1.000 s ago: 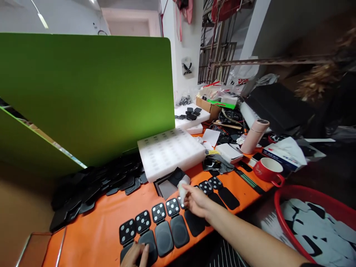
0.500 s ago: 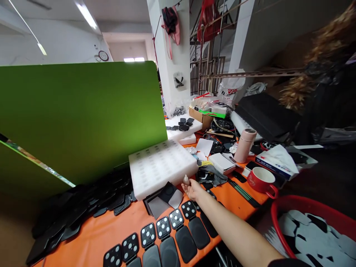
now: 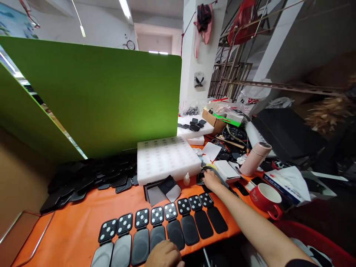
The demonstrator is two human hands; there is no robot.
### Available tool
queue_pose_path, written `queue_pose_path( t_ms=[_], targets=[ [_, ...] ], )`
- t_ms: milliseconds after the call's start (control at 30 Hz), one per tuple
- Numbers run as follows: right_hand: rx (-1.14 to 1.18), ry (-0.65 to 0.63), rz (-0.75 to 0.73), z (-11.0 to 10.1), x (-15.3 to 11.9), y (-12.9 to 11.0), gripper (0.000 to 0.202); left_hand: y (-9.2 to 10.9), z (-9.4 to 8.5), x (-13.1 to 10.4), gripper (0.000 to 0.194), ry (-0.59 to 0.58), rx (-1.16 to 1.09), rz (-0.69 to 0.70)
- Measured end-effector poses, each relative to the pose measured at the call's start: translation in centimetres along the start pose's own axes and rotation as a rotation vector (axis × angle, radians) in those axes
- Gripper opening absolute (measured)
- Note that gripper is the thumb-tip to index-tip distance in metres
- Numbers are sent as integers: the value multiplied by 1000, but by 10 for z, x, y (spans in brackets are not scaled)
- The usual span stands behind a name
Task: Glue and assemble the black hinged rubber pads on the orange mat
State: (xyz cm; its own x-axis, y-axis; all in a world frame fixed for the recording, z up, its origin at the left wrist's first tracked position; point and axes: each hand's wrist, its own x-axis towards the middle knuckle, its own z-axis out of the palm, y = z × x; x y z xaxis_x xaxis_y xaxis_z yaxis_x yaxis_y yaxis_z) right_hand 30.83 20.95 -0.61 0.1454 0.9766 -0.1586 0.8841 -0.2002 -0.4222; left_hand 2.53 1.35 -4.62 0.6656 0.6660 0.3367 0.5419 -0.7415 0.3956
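My right hand (image 3: pixel 210 179) reaches to the grey cloth (image 3: pixel 219 177) beside the white foam block, its fingers curled into the folds. Left of it, a small white dropper bottle (image 3: pixel 186 179) stands upright on the orange table, apart from the hand. My left hand (image 3: pixel 164 255) is at the bottom edge, over the near ends of the black hinged cases; its fingers look curled, and whatever they hold is hidden. Several of these cases (image 3: pixel 157 215) lie opened in a row, with pale round dots on their upper halves. Dark and grey sheets (image 3: pixel 167 189) lie behind them.
A white foam block (image 3: pixel 167 161) stands before a green partition (image 3: pixel 111 96). Black pieces (image 3: pixel 91 176) are heaped at left. A pink flask (image 3: pixel 255 159), red mug (image 3: pixel 265 196), tissue box (image 3: pixel 287 183) and white box (image 3: pixel 226 170) crowd the right; a red basin (image 3: pixel 319 241) sits below.
My right hand has let go of the dropper bottle, now standing by the foam block, and moved right to the grey cloth. My left hand has come into view at the bottom. The view has shifted.
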Motion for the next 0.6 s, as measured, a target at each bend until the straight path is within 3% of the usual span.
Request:
queue_pose_path(
  t_ms=[167, 300, 400, 500, 600],
  targets=[
    [-148, -34, -16, -1, 8, -6, 26, 15, 22, 26, 8, -23, 18, 56],
    [-165, -30, -17, -8, 17, -2, 32, 27, 23, 44, 9, -113, -45, 38],
    [-126, -40, -34, -18, 16, 14, 14, 36, 22, 62, 10, -159, -75, 17],
    [-71, -52, -43, -24, -2, 42, 29, 43, 30, 79, 26, -152, -105, 14],
    [182, -98, -23, -22, -33, 69, 34, 47, 49, 93, 49, -139, -86, -1]
  ],
)
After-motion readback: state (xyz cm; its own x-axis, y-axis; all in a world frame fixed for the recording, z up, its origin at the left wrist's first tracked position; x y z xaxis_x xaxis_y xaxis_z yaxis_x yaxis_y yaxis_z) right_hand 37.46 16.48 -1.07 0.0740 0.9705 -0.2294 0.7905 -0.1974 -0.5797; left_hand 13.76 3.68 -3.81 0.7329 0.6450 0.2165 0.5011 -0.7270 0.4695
